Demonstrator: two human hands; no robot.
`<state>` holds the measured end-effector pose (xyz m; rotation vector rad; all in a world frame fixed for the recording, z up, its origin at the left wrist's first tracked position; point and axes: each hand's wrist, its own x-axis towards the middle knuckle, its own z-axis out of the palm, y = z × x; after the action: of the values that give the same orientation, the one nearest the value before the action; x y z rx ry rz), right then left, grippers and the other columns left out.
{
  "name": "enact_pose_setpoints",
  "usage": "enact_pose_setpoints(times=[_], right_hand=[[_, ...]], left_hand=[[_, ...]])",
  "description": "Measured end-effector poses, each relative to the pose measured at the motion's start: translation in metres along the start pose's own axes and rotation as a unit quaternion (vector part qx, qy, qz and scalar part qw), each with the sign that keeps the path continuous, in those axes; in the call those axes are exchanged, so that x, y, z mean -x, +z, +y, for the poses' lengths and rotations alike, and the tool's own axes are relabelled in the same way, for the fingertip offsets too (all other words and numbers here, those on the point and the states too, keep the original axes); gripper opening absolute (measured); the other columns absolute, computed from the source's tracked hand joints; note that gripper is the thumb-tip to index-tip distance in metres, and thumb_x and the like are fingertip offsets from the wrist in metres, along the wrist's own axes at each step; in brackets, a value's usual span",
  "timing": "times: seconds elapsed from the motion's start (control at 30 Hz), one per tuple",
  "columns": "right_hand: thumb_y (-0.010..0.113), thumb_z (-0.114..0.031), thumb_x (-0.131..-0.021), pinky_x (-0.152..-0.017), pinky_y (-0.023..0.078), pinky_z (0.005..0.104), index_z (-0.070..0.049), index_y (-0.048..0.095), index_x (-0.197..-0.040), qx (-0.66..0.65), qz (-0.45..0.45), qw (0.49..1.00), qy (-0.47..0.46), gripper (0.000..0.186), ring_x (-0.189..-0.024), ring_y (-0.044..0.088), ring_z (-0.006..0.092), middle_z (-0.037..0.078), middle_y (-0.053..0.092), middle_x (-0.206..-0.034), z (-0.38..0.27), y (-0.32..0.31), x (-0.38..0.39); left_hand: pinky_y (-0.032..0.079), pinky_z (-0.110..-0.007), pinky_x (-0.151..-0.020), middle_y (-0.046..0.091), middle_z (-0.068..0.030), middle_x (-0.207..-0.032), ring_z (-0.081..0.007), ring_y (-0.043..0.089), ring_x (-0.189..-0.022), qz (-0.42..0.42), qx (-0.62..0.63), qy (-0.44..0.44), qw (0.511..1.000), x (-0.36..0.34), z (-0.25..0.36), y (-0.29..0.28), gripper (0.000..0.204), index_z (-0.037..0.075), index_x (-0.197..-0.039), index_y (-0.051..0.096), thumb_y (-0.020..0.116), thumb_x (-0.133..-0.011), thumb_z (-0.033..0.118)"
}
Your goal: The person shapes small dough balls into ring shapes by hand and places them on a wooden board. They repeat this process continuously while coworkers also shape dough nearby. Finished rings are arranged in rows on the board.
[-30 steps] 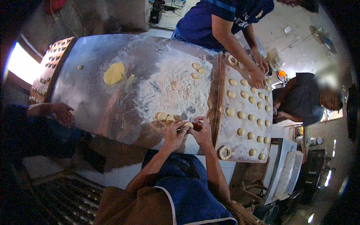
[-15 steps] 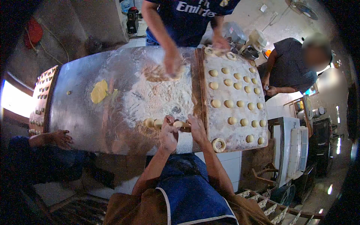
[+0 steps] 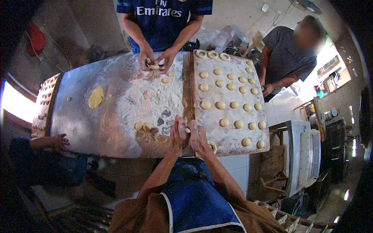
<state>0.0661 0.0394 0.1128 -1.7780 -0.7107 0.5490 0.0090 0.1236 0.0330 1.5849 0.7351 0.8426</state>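
My left hand (image 3: 178, 132) and my right hand (image 3: 199, 138) are closed around a small pale dough piece (image 3: 187, 130) at the near edge of the floured steel table (image 3: 74, 116), by the seam with the wooden board (image 3: 233, 139). Two dough rounds (image 3: 138, 126) lie left of my hands on flour. Rows of several dough balls (image 3: 220, 105) stand on the board, with dough rings (image 3: 212, 55) at its far end and another, partly hidden, beside my right hand. A flattened yellow lump (image 3: 96, 97) lies on the steel.
A co-worker in navy (image 3: 159, 27) handles dough opposite me. A person in grey (image 3: 287, 54) stands at the right. Someone's hand (image 3: 60, 143) is at the left. A second board (image 3: 44, 105) holds small pieces. A white appliance (image 3: 299, 155) stands right.
My hands have shifted right to the board's edge with the dough. The co-worker opposite has brought both hands together over the flour. The view has turned and shifted.
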Motion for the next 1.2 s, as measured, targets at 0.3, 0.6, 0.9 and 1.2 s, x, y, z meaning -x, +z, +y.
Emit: enact_pose_setpoints(times=[0.3,0.6,0.9,1.2], right_hand=[[0.036,-0.046,-0.100,-0.064,0.046,0.0440,0.005,0.066,-0.081,0.065,-0.049,0.996,-0.024,0.062,-0.066,0.062,0.0332,0.025,0.064,-0.071,0.050,-0.055,0.019],[0.040,-0.046,-0.099,-0.058,0.046,0.0485,0.001,0.066,-0.081,0.052,-0.094,0.991,-0.074,0.056,-0.060,0.058,0.0453,0.027,0.059,-0.063,0.066,-0.091,0.026],[0.060,-0.020,-0.088,-0.063,0.048,0.0413,0.001,0.061,-0.083,-0.059,-0.084,0.992,-0.070,0.022,-0.066,0.059,0.0294,0.017,0.062,-0.074,0.076,-0.112,0.004],[0.063,-0.011,-0.078,-0.088,0.047,0.0507,0.006,0.056,-0.107,0.378,0.064,0.902,-0.199,0.034,-0.106,0.056,0.0439,0.027,0.056,-0.122,0.087,-0.142,-0.004]], left_hand=[[0.047,-0.034,-0.057,0.056,-0.0034,-0.075,-0.0169,0.056,-0.065,-0.036,0.213,-0.081,0.973,0.040,-0.008,0.049,0.037,0.008,-0.089,0.056,0.041,-0.099,0.041],[0.045,-0.033,-0.054,0.049,0.0016,-0.066,-0.0157,0.051,-0.054,-0.009,0.211,-0.190,0.959,0.050,-0.020,0.087,0.035,0.011,-0.078,0.050,0.039,-0.099,0.036],[0.040,-0.033,-0.064,0.045,-0.0007,-0.072,-0.0155,0.046,-0.068,0.051,0.221,-0.057,0.972,0.037,-0.033,0.092,0.033,0.006,-0.084,0.047,0.040,-0.101,0.033],[0.046,-0.045,-0.085,0.060,-0.0158,-0.085,-0.0348,0.060,-0.088,-0.013,-0.310,0.066,0.948,-0.001,0.005,0.074,0.024,0.001,-0.094,0.063,0.068,-0.084,0.022]])
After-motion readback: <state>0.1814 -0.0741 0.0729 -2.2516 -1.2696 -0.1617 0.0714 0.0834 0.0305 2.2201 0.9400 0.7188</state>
